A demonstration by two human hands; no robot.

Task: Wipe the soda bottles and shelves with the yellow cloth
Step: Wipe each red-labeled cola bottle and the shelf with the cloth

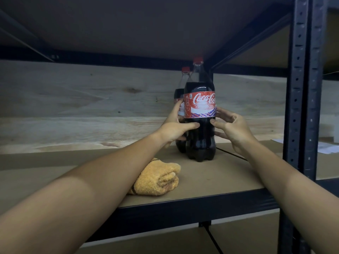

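A large cola bottle (200, 114) with a red label and red cap stands upright on the brown shelf board (220, 178). A second cola bottle (180, 92) stands just behind it to the left, partly hidden. My left hand (174, 131) grips the front bottle's left side, thumb across its front. My right hand (233, 127) holds its right side with curled fingers. The folded yellow cloth (157, 177) lies on the shelf near the front edge, left of the bottle, untouched and partly covered by my left forearm.
The black metal shelf post (300, 107) rises at the right. The shelf above (146, 24) sits close over the bottle caps. A plywood back wall (91, 107) closes the rear. White papers (326, 147) lie on the neighbouring shelf to the right.
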